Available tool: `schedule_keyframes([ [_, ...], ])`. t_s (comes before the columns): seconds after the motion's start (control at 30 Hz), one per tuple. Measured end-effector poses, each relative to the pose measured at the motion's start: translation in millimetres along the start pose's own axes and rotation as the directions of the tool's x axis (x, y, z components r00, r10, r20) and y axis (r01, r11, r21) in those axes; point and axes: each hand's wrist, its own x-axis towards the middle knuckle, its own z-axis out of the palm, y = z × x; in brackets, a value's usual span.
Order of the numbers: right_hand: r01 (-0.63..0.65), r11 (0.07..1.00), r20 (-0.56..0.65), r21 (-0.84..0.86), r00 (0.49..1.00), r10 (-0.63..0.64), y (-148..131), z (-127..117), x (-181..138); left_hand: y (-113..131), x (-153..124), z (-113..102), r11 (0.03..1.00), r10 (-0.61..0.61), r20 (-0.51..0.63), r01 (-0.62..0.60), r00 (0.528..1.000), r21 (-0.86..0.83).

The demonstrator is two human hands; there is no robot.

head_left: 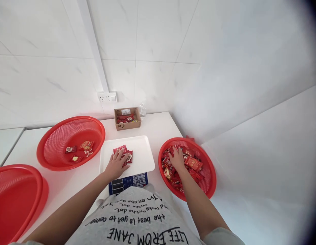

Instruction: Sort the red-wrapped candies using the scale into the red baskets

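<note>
Nearest the lens we see our grey printed shirt (137,221), and just beyond it the scale (128,182), whose blue keypad shows under its white tray (142,149). We use the scale as the landmark.

Head view, hands: Our left hand (116,165) lies flat on the tray, fingers spread over a few red packets (126,154); it presses them rather than clasps them. Our right hand (177,158) reaches into the right basket (209,177), just right of the scale, fingers down among the packet heap (192,165). We cannot tell whether it grips one.

Head view, surroundings: Left of the scale stands a second red basket (48,149) holding four or so packets. Further left a third basket (17,197) is cut off by the frame edge. Behind the scale sit a cardboard box (127,118) with more red packets, a clear bottle (142,109) and a wall socket (107,97). All rest on the white desk (160,126).

Handling: We judge the packets light, thin and soft, with glossy wrap that may slip. Pinch one by a flat edge or corner.

Limits: Packet print is too small to read. The scale display is hidden by our shirt. Packets beneath either hand are covered.
</note>
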Motion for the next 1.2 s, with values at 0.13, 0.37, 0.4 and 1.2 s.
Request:
schedule_keyframes([
  [0.13,-0.042,0.994,0.185,-0.101,0.981,0.061,31,13,-7,0,-1,2,0.998,-0.057,0.036,0.056,0.998,0.02],
  [0.37,0.014,0.997,0.172,-0.073,0.985,-0.001,43,28,-38,0,-13,5,0.997,-0.072,-0.012,0.072,0.997,0.001],
  [0.4,0.017,0.997,0.176,-0.073,0.984,-0.003,43,26,-39,1,-13,5,0.998,-0.069,-0.019,0.069,0.997,-0.004],
  [1.2,0.227,0.964,0.19,-0.14,0.961,-0.199,27,11,-16,20,-37,7,0.998,0.041,-0.107,-0.046,0.993,-0.047],
])
